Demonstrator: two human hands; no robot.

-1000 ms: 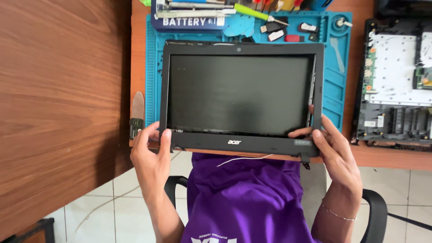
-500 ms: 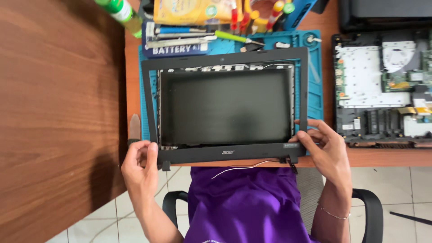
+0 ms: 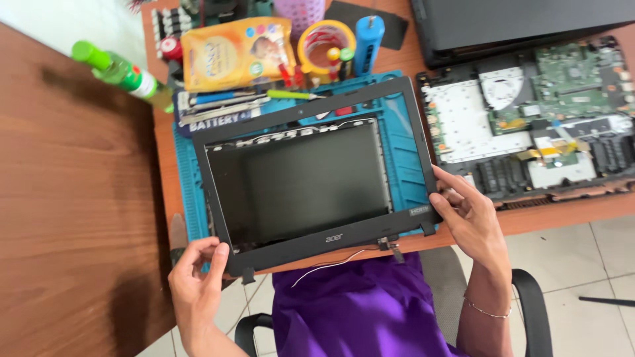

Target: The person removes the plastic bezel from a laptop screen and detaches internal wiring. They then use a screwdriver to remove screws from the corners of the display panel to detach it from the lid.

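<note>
A black plastic laptop screen bezel (image 3: 331, 237) is held up over a dark display panel (image 3: 301, 182), which lies on a blue work mat (image 3: 405, 165). My left hand (image 3: 197, 277) pinches the bezel's lower left corner. My right hand (image 3: 471, 215) grips its lower right corner. The bezel sits shifted to the right of the panel, so the panel's metal top edge and the mat show through the frame. A thin white wire (image 3: 331, 264) hangs from the panel's lower edge over my purple shirt.
An opened laptop base (image 3: 529, 125) with bare circuit boards lies to the right on the wooden desk. Behind the mat are an orange packet (image 3: 228, 53), a green bottle (image 3: 119, 69), a tape roll (image 3: 321, 43), screwdrivers and a laptop battery (image 3: 211, 119). A dark cabinet side fills the left.
The bezel has come away from the display panel and shifted right and up. The camera view has tilted and moved back over the desk, showing more tools.
</note>
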